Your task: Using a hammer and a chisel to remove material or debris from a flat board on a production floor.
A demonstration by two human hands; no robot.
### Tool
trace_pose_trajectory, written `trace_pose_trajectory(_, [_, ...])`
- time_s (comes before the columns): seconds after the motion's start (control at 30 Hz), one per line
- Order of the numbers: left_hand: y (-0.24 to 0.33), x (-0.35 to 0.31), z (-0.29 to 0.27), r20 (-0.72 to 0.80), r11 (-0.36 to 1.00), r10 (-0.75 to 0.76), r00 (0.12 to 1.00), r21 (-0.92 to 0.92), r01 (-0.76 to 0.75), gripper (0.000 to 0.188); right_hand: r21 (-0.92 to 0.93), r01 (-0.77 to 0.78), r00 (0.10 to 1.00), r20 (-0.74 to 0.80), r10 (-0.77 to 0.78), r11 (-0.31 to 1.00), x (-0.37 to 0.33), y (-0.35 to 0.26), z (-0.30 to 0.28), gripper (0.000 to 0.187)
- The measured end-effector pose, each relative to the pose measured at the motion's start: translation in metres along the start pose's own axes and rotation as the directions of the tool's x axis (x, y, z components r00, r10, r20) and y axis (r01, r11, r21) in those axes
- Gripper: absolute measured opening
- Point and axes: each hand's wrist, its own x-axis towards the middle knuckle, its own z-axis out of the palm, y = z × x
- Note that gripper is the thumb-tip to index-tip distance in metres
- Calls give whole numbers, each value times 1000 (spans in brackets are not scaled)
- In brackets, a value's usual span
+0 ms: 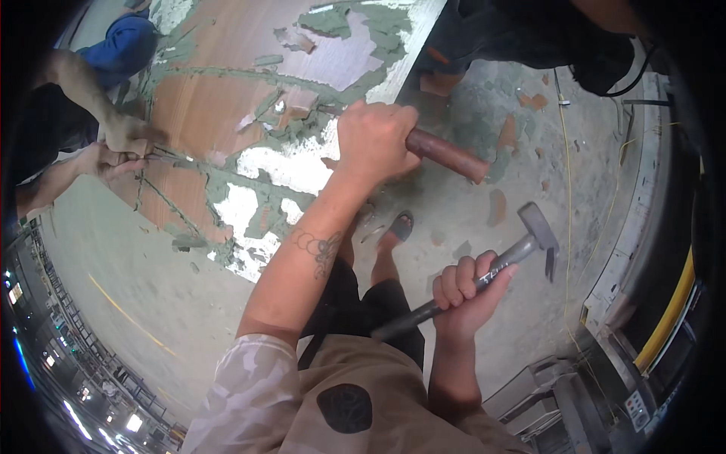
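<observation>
My left hand [374, 140] is closed around the reddish-brown round handle of a chisel [450, 155]. The handle's butt points right, past the panel's edge, and its blade is mostly hidden beyond my fist, over the panel. Lower right, my right hand [473, 291] grips a claw hammer [514, 253] by its dark shaft. The hammer's steel head is raised, apart from the chisel's butt. Under my left arm lies a large panel [283, 165] with wood-grain brown sheet, broken grey-green crust and bare white patches.
At the left, a co-worker's two hands [117, 151] hold a thin tool against the panel. Another person in dark clothes [522, 34] is at the upper right. Brown and green chips [508, 132] litter the concrete floor [469, 204]. Grey machinery [541, 393] stands lower right.
</observation>
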Motion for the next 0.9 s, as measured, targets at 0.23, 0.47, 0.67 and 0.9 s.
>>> trace_pose_trajectory(0.23, [-3, 0, 4, -7, 1000, -15, 1000, 2, 15, 23, -104, -14, 997, 70, 21, 994, 13, 0, -7, 52])
trace_pose_trajectory(0.47, [1, 4, -1, 16, 998, -44, 999, 45, 43, 20, -279, -39, 990, 119, 75, 960, 15, -5, -20, 51])
trace_pose_trajectory(0.67, [8, 0, -1, 42, 995, -79, 996, 68, 76, 18, -457, -102, 995, -63, 82, 883, -29, -68, -112, 49])
trace_pose_trajectory(0.9, [13, -6, -9, 18, 997, -61, 998, 51, 60, 13, -550, 16, 983, -145, -115, 835, -97, -118, -163, 49])
